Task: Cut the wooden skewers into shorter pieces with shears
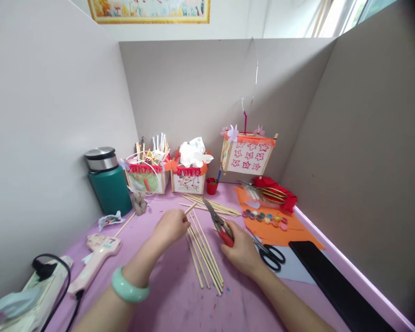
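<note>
My left hand [173, 227], with a green bangle [130, 286] on its wrist, is closed round a thin wooden stick [190, 209] whose end sticks out past the fingers. In my right hand [241, 245] are red-handled pliers or snips [218, 220], their metal jaws pointing up and left; I cannot tell exactly which tool it is. Between the hands several long wooden sticks [204, 256] lie on the purple tabletop. Behind the tool, another bundle of sticks [210, 204] rests crosswise.
At left stand a teal flask [109, 189], a pink glue gun [96, 260] and a power strip [38, 295]. Decorated boxes [188, 182] line the back, below a hanging lantern [249, 154]. Right lie black scissors [271, 256], paint pots [265, 217], orange paper [297, 235] and a black slab [339, 286].
</note>
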